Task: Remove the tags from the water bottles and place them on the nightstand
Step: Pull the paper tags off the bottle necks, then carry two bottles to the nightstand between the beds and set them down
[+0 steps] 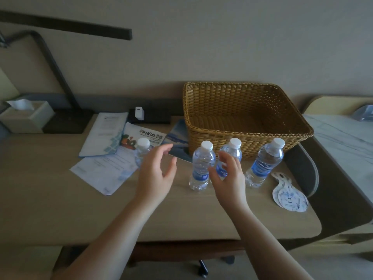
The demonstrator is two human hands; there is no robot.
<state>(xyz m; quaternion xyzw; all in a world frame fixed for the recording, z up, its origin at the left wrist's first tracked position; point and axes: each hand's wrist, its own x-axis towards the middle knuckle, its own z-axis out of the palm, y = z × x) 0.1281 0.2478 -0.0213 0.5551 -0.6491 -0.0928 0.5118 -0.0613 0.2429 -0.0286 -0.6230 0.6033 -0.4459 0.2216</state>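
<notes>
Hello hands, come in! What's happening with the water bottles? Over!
Left hand and right hand open, holding nothing. Four water bottles upright, no tags on them. Tags stacked on table. Nothing blocking.

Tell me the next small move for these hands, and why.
Probably withdraw both hands: all four bottles show bare necks, and the tags already lie on the table. The left hand and right hand are open, holding nothing, near the middle bottles.

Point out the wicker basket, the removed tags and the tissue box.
wicker basket (pixel 250 138): head view, on its woven front wall.
removed tags (pixel 289 197): head view, on the printed face of the stack's wide end.
tissue box (pixel 30 118): head view, on its pale front side.
</notes>
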